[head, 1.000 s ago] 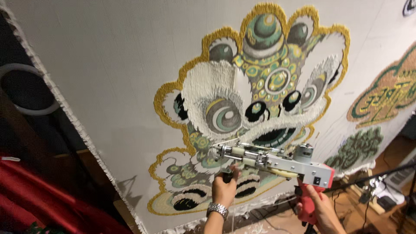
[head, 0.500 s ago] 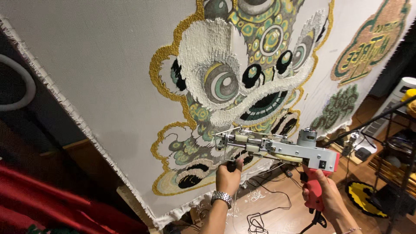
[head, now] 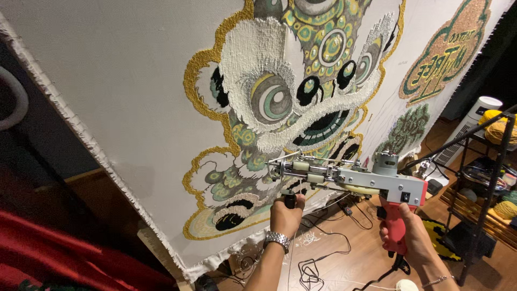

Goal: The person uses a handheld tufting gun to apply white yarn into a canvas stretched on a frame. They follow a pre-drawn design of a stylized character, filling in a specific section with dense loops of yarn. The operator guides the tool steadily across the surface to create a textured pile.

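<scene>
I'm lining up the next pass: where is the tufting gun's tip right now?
In the head view, low centre: the tufting gun tip sits at the cloth, below the lion's mouth, above the left hand.

Black metal shelf (head: pixel 498 178) with yellow yarn (head: pixel 498 129), white fan (head: pixel 466 132), floor cables (head: pixel 312 264)

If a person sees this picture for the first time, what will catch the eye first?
First, the large tufted lion-dance head, white, gold and green, filling the stretched white cloth. Below it, the tufting gun points at the cloth: the left hand grips its front handle and the right hand its red rear grip. Yarn cones sit on a black rack at right.
</scene>
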